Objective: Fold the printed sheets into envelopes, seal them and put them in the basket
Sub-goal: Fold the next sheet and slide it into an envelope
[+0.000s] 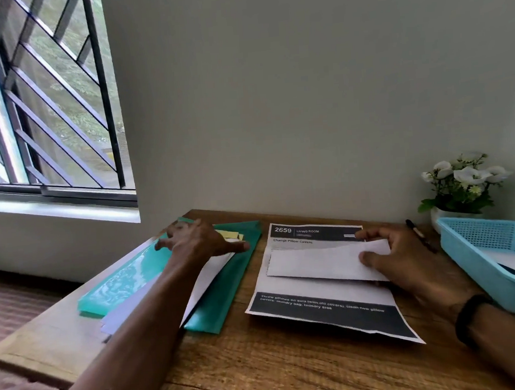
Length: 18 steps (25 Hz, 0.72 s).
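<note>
The right hand [407, 257] pinches a white envelope [325, 264] by its right end, over the printed sheet [324, 299]. The left hand [198, 240], fingers spread and grasping nothing, rests on papers in the green folder [226, 291]. The blue basket [480, 267] sits just right of the right hand.

A single head-worn wide-angle view looks forward and down from just above and behind the wooden counter [293, 369], close enough that both forearms run in from the bottom edge. It faces a plain wall filling the upper right of the frame, with a barred window [45, 97] at upper left. The counter occupies the lower half, its far edge meeting the wall. No second view shares the scene.
</note>
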Each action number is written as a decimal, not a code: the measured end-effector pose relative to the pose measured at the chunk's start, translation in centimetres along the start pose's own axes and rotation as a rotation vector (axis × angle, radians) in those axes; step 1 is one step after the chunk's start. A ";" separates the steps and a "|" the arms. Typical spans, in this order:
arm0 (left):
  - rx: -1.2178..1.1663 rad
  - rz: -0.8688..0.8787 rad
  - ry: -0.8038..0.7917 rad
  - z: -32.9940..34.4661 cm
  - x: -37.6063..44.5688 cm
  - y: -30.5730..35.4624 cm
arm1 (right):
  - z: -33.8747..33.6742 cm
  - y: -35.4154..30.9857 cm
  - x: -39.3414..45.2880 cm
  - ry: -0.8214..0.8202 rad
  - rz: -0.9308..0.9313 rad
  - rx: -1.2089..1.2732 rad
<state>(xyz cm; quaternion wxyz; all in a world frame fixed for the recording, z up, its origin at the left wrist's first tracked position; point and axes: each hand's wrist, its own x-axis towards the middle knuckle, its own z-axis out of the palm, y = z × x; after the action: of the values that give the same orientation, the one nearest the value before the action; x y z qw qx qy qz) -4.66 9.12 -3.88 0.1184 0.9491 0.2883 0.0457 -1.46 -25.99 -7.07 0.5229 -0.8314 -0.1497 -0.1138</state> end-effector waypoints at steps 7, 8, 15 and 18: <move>0.033 0.045 0.064 0.0 0.1 0.1 | 0.8 0.2 -0.5 0.056 -0.080 -0.141; 0.019 0.046 0.073 -0.1 0.1 0.1 | 0.7 0.2 -0.5 0.052 -0.079 -0.135; -0.131 0.114 0.333 -0.8 -0.2 0.4 | 0.4 0.9 0.2 0.042 -0.065 -0.068; -0.289 0.279 0.553 -1.0 -0.6 1.0 | 0.0 0.2 0.2 0.045 0.013 0.211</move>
<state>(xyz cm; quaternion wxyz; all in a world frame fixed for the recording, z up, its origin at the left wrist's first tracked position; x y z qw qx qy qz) -4.79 8.19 -2.64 0.1615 0.9046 0.1673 0.3573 -1.18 -26.00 -7.14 0.6114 -0.7699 -0.1439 -0.1128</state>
